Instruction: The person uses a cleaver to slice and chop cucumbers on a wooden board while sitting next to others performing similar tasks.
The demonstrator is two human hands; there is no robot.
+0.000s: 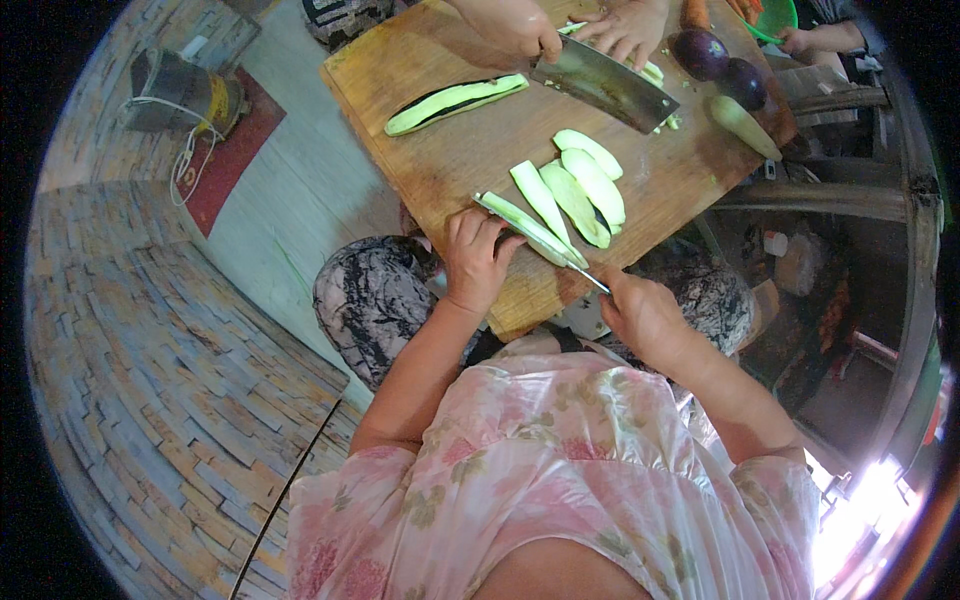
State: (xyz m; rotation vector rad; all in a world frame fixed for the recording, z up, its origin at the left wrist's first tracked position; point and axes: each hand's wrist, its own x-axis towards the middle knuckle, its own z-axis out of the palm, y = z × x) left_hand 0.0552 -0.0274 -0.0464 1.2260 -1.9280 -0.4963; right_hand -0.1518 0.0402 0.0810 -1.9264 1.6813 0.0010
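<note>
My right hand [643,311] grips the handle of a kitchen knife [536,238] at the near edge of a wooden cutting board [457,169]. The blade lies along a pale green peeled slice [517,217], seemingly of eggplant. Against the blade's left side, the bent fingers of my left hand [478,251] hold the slice; part of it is hidden by the knife. Just to the right, several pale green slices [574,202] lie loosely together, some overlapping. Farther back on the left rests a long, partly peeled eggplant [456,105] with dark strips of skin.
Across the board, another person's hands [517,30] work with a cleaver [607,82]. Purple eggplants [701,54], a pale peeled vegetable [744,127] and a carrot [694,13] lie at the right. A third person's hand [795,39] is at a green bowl [776,21].
</note>
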